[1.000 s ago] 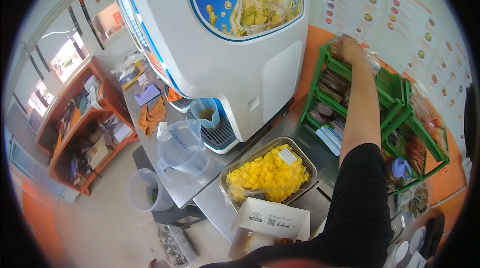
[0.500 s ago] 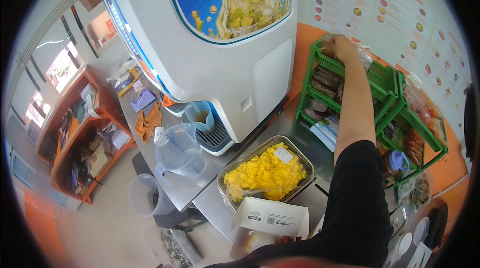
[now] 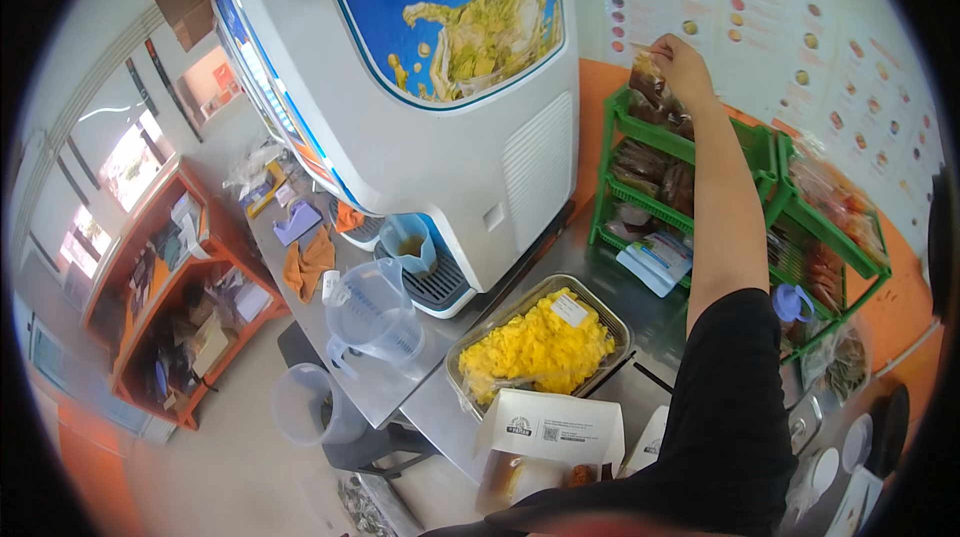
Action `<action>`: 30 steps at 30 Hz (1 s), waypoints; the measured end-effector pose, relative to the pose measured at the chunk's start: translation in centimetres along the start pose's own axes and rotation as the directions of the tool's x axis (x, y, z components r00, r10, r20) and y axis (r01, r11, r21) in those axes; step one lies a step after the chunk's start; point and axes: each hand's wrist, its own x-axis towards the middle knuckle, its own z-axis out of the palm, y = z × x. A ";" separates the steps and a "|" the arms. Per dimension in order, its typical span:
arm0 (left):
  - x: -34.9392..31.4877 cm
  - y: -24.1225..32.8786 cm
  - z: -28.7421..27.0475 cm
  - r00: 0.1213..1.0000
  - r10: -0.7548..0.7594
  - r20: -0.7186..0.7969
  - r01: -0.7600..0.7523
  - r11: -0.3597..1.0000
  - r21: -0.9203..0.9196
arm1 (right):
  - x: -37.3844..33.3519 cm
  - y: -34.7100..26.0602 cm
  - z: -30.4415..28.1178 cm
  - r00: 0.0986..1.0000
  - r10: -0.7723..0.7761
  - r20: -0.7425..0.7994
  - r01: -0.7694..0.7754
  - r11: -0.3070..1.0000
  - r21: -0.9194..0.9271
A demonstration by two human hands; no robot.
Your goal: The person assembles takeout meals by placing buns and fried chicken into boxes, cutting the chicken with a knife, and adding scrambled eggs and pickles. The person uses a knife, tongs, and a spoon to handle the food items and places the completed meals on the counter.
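Note:
My right hand (image 3: 684,69) is closed, pinching the top of a small clear sachet of dark brown sauce (image 3: 648,79). The sachet hangs just over the top tier of a green plastic rack (image 3: 640,200), where more dark sachets (image 3: 676,120) lie. Further brown packets (image 3: 655,175) fill the tier below. In front of the rack lies a blue-and-white packet (image 3: 655,262). At the bottom an open white food box (image 3: 560,422) holds something pale and a reddish-brown piece, partly covered by my sleeve. My left hand is out of view.
A metal tray of yellow food (image 3: 540,347) under plastic film stands on the steel counter. A big white drink dispenser (image 3: 420,157) rises behind it, with a clear measuring jug (image 3: 375,312) beside it. A second green rack (image 3: 830,237) holds red packets. An orange shelf (image 3: 190,297) stands left.
My right hand has risen out of the rack's top tier with a brown sauce sachet in its fingers. The whole view has shifted slightly.

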 end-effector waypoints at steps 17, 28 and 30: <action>9.9 0.4 19.2 0.561 0.546 0.623 -0.507 0.821 -0.263 | -34.0 -25.6 -42.8 0.740 0.372 0.560 -0.204 0.918 -0.340; -6.0 21.3 15.4 0.137 0.683 0.717 -0.652 0.607 -0.454 | -61.6 -16.6 -53.1 0.725 0.631 0.276 -0.490 0.755 -0.437; -11.6 28.0 11.9 -0.015 0.719 0.695 -0.644 0.525 -0.557 | -64.4 -13.0 -52.5 0.772 0.558 0.304 -0.202 0.669 -0.715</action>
